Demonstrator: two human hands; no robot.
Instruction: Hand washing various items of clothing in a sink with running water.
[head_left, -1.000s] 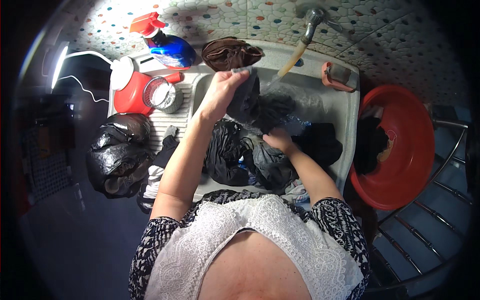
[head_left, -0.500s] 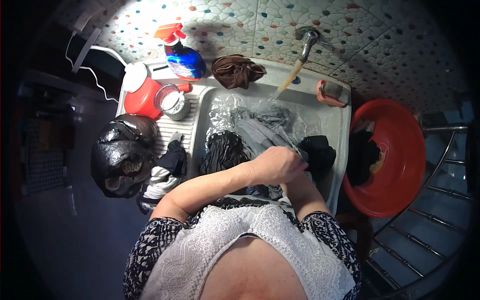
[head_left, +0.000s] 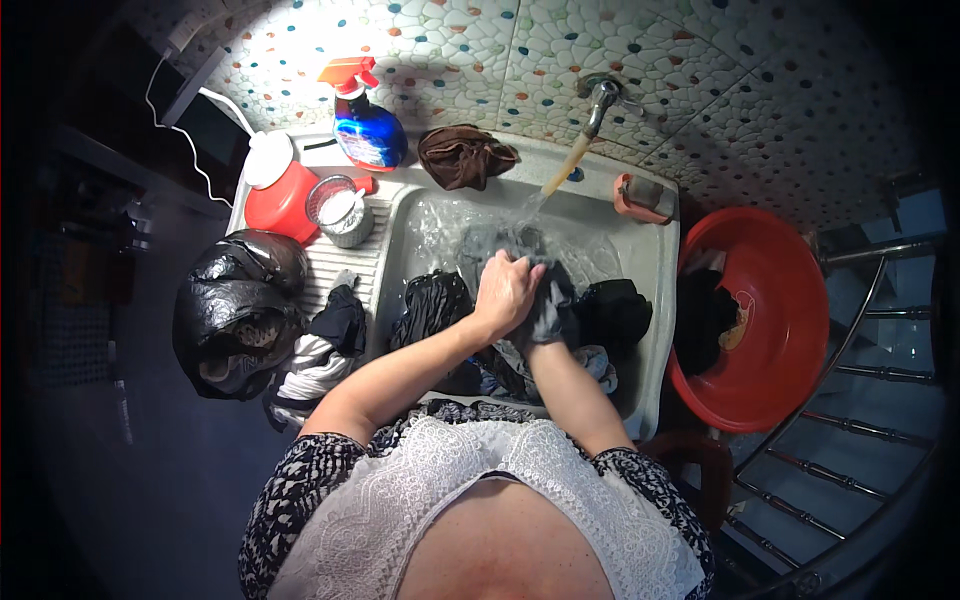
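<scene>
The left hand (head_left: 506,292), near the centre of the frame, is closed on a wet grey cloth (head_left: 550,305). The right hand (head_left: 543,343), just below and to the right of it, is largely covered by the same cloth; its finger position cannot be told. The grey cloth is at the middle of the sink (head_left: 661,285), its far part lying in the water below the tap (head_left: 603,102). The tap is fixed to the pebble-patterned wall (head_left: 440,75) at upper right of centre, and water runs from its yellowish hose (head_left: 567,166) into the sink. A black crinkled garment (head_left: 432,305) lies in the sink left of the hands, and a black cloth bundle (head_left: 613,312) lies to their right. On the sink's back ledge, from left to right, are a blue spray bottle (head_left: 368,132) with a red trigger head, a folded brown cloth (head_left: 466,158) and a salmon-coloured holder (head_left: 642,200). At upper left, a red container (head_left: 282,202) with a white lid is just beside a grey cup (head_left: 345,217) with whitish contents. Below these, at left, a black plastic bag (head_left: 240,300) is near a dark cloth (head_left: 340,320) and a striped cloth (head_left: 315,375). At right, a round red basin (head_left: 785,370) contains dark fabric (head_left: 705,320); a metal rack (head_left: 850,428) is beside it.
</scene>
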